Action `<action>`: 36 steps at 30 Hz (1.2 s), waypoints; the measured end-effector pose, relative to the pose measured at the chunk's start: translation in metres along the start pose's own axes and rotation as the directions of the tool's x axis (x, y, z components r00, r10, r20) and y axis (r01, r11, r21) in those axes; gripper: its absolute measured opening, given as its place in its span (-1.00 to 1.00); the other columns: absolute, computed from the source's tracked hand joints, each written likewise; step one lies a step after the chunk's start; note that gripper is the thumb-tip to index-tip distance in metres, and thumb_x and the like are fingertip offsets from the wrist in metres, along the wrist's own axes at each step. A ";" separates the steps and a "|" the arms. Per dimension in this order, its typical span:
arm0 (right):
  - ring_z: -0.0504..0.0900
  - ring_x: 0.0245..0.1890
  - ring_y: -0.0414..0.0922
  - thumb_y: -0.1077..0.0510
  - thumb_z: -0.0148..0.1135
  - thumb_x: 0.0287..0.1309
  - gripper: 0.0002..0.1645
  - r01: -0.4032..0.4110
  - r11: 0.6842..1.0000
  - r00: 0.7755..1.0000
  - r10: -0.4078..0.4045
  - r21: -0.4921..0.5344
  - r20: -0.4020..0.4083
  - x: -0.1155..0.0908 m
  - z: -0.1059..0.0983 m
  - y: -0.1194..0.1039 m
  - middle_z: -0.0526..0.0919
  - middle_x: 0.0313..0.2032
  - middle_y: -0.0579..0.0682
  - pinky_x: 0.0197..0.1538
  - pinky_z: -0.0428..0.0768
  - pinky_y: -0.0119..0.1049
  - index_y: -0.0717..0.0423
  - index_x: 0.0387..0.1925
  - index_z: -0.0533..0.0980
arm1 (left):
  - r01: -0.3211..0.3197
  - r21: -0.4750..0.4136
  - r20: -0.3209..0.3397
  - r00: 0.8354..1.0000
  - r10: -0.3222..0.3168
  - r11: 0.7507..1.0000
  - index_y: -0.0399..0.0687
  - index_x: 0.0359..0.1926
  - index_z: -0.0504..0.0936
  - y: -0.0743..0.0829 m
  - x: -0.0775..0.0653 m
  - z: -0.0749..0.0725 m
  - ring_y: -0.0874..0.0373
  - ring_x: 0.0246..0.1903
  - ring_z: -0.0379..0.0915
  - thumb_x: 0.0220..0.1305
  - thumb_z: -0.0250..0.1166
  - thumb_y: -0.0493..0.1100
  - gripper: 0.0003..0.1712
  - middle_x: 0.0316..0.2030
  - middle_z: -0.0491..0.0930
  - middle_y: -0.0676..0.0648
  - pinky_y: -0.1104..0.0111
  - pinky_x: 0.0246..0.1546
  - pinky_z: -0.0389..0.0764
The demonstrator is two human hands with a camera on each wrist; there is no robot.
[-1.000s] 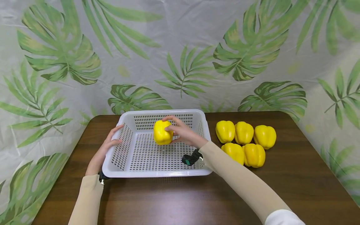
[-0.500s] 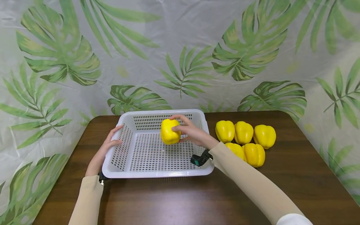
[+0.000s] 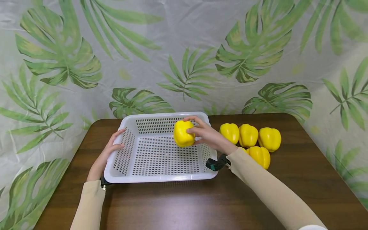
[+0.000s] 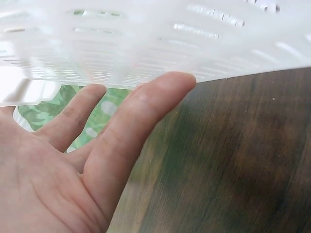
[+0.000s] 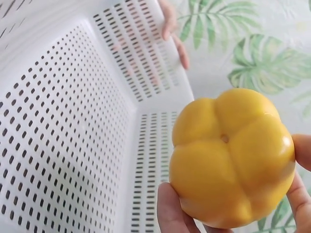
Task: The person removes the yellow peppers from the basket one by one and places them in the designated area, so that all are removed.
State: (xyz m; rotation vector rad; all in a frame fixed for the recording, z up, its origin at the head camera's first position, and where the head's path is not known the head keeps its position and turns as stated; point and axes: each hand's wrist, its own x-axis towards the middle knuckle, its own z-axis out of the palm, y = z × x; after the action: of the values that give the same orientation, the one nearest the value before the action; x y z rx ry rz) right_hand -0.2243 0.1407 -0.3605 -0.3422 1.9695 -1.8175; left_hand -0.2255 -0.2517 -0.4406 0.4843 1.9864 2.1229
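My right hand holds a yellow bell pepper over the right part of a white plastic basket. The right wrist view shows the lobed end of this pepper, with fingertips pressed around its sides. My left hand grips the basket's left rim, fingers and thumb spread along it. In the left wrist view the thumb and a finger meet the white perforated wall. Beside the basket on the right, several more yellow bell peppers stand close together, one partly hidden behind my right forearm.
A brown wooden table lies under everything. Behind its far edge hangs a grey leaf-patterned cloth, close to the basket's back rim. Black wrist straps sit on both arms.
The right hand has carried the bell pepper rightward, from the middle of the basket toward its right wall. My left hand stays on the left rim.
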 end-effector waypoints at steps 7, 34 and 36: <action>0.44 -0.01 0.17 0.18 0.06 0.30 -0.43 0.044 0.999 0.999 -0.044 0.011 0.024 -0.012 -0.010 -0.003 0.33 0.21 0.23 -0.04 0.50 0.13 -0.05 0.31 0.20 | 0.037 0.044 -0.006 0.999 -0.037 0.998 0.31 0.41 0.08 0.001 -0.002 0.001 -0.07 0.13 0.19 0.39 -0.13 -0.34 -0.33 0.37 -0.18 -0.35 0.24 -0.14 0.54; 0.48 -0.03 0.16 0.11 0.03 0.32 -0.41 0.052 0.999 0.998 -0.053 -0.015 -0.044 -0.048 -0.050 0.000 0.21 0.25 0.17 -0.03 0.53 0.06 -0.04 0.33 0.15 | 0.079 0.105 -0.016 0.997 -0.078 0.991 0.26 0.46 -0.04 0.005 -0.006 0.004 -0.28 0.20 0.03 0.42 -0.13 -0.29 -0.33 0.41 -0.20 -0.30 0.18 -0.12 0.49; 0.46 -0.01 0.17 0.10 0.04 0.32 -0.41 0.045 0.999 0.997 -0.046 -0.020 -0.056 -0.051 -0.053 0.000 0.20 0.26 0.17 -0.03 0.53 0.06 -0.03 0.33 0.15 | 0.079 0.107 -0.016 0.997 -0.078 0.991 0.26 0.46 -0.04 0.005 -0.007 0.005 -0.28 0.20 0.02 0.42 -0.12 -0.28 -0.32 0.41 -0.20 -0.30 0.18 -0.12 0.49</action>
State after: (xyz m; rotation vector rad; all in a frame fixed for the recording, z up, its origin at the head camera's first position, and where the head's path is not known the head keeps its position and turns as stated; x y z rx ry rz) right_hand -0.2049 0.2108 -0.3506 -0.3476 2.0339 -1.8576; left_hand -0.2173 -0.2502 -0.4360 0.4044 2.0987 1.9855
